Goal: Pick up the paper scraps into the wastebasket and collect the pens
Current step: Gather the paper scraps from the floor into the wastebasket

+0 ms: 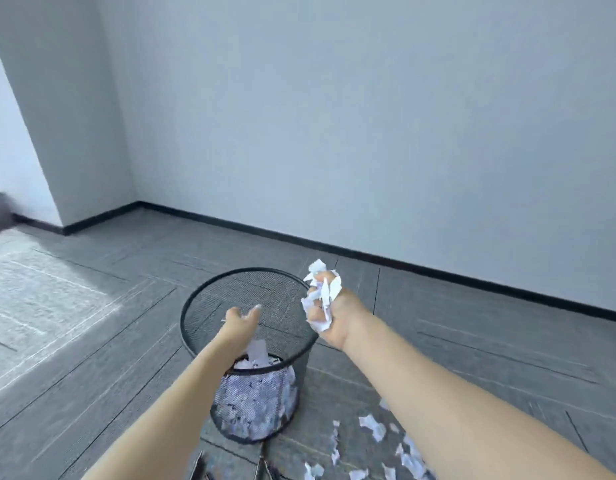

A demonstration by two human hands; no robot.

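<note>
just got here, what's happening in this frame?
A person is clearing torn paper off a grey floor. Their left hand is open above the black mesh wastebasket, with a scrap dropping below it onto the pile inside. Their right hand grips a wad of paper scraps just beside the rim. More loose scraps lie on the floor near the basket, and dark pens at the bottom edge look untouched.

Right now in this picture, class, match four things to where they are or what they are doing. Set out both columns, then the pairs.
1 left hand
2 right hand
3 wastebasket
4 loose paper scraps

A lying on the carpet
B open above the basket
C gripping a bunch of scraps
D standing partly filled with paper

Pairs: 1-B, 2-C, 3-D, 4-A
</note>
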